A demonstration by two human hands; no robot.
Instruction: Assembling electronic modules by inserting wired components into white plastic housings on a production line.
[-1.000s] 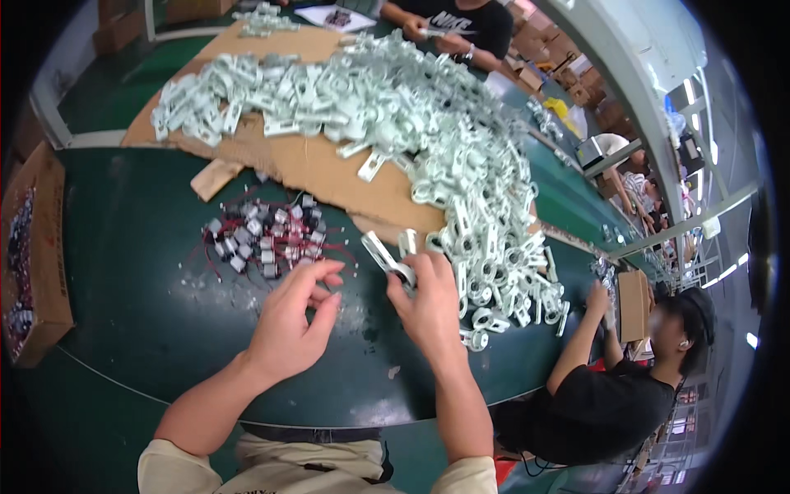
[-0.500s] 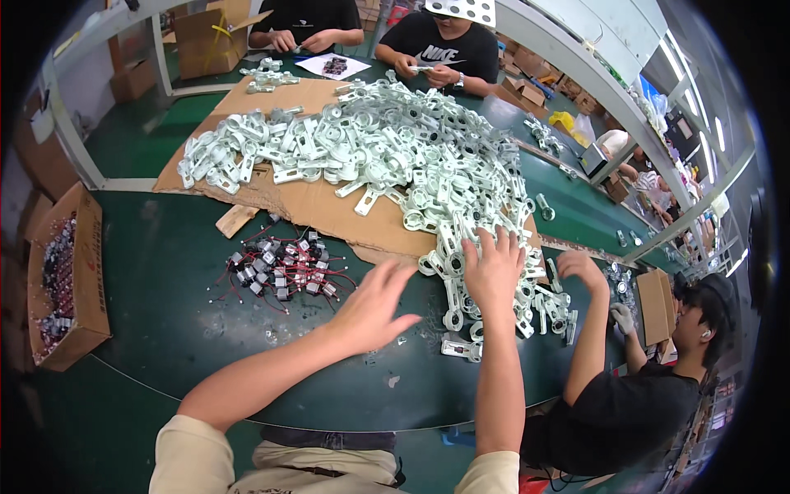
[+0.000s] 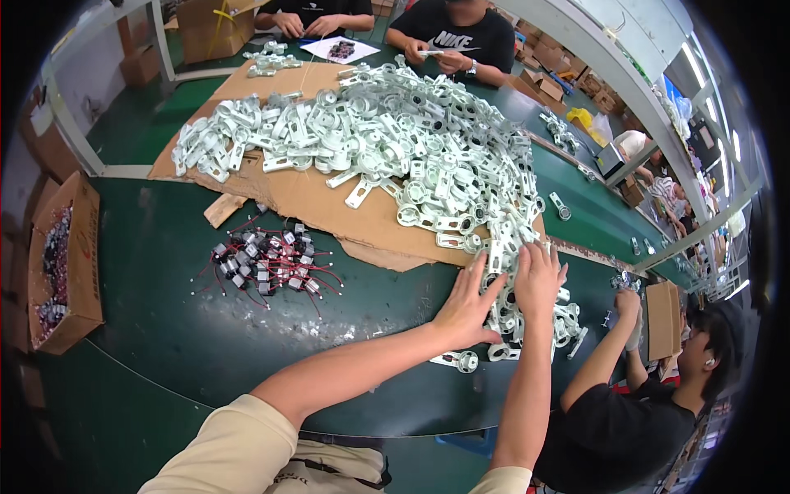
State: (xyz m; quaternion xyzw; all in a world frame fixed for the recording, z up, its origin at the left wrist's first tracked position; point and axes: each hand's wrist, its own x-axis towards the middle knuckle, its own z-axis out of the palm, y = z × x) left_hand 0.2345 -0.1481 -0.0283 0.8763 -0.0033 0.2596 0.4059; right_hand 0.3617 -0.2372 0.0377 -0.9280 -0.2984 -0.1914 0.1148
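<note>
A big heap of pale white-green plastic housings [image 3: 436, 148], each with a ring at one end and a slotted shank, spreads over the table and trails toward me on the right. My left hand [image 3: 467, 314] lies against the left side of that trail, fingers spread and touching the housings. On top of the trail rests my right hand [image 3: 536, 281], fingers stretched out and partly hiding the parts beneath. One housing [image 3: 457, 360] lies apart just below my left hand. Left of the heap sits a pile of small grey motor-like parts with red wires [image 3: 273, 262].
Torn cardboard [image 3: 317, 206] lies under the heap, with a wood scrap [image 3: 224, 210] at its edge. A carton of wired parts [image 3: 70, 272] stands far left. A co-worker [image 3: 634, 412] sits close on my right; two people work across the green table [image 3: 362, 300].
My left hand has moved right, up to the trail of housings. My right hand has shifted right and slightly nearer. The co-worker's raised hand on the right has drawn away from the housings.
</note>
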